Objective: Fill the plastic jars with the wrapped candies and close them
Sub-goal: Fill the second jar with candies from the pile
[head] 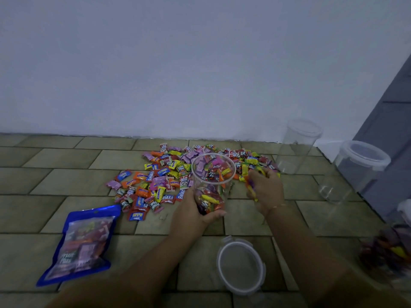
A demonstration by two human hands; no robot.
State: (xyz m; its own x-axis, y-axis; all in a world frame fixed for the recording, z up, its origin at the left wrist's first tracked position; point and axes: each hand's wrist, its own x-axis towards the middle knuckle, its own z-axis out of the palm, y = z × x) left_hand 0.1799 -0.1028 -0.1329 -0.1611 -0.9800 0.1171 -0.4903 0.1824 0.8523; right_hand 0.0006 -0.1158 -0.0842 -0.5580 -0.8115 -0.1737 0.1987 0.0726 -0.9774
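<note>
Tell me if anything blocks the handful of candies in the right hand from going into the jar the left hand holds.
Nothing visible does. The jar is lidless and open-mouthed, and the right hand is beside its rim.

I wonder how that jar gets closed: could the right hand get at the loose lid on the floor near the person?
Probably yes, but not right away. The lid lies bare on the floor with nothing over it, beside the right forearm. The right hand is full of candies, so it would need to drop them first.

Both bare forearms reaching forward, left hand cupped with fingers curled in a grip, right hand palm down, fingers closed
</note>
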